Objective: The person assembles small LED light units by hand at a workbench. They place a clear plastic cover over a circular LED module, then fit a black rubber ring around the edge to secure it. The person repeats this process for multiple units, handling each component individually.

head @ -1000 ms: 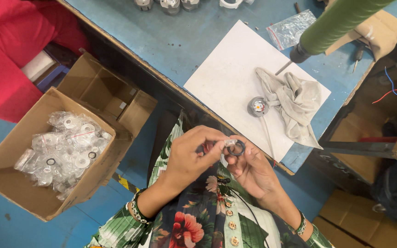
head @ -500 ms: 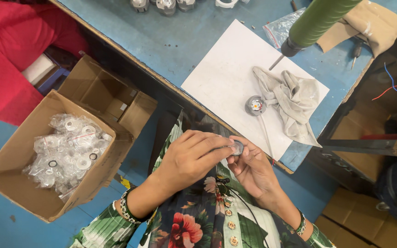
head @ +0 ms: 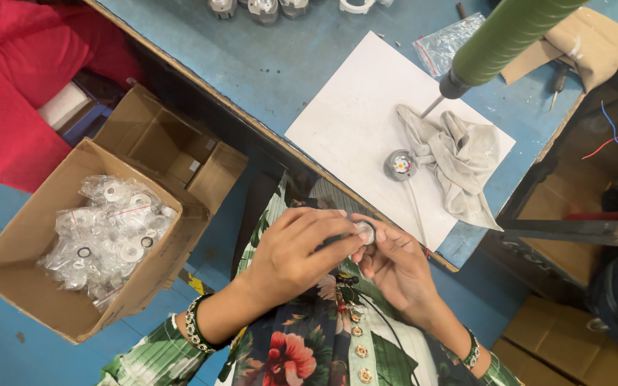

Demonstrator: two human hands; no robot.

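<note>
While both hands meet over the person's lap, just off the near edge of the blue counter (head: 266,64), the left hand (head: 298,250) curls its fingers closed around a small round metal part (head: 364,231), and the right hand (head: 395,266) pinches the same part from the other side with thumb and fingertips. On the counter, a white sheet (head: 352,121) lies near that edge and carries a second round metal piece (head: 400,164) just beside a crumpled grey cloth (head: 459,157). A green-handled tool (head: 509,36) hangs above the sheet with its tip pointing down. On the floor to the left, an open cardboard box (head: 30,236) holds many small plastic bags with parts (head: 109,229).
</note>
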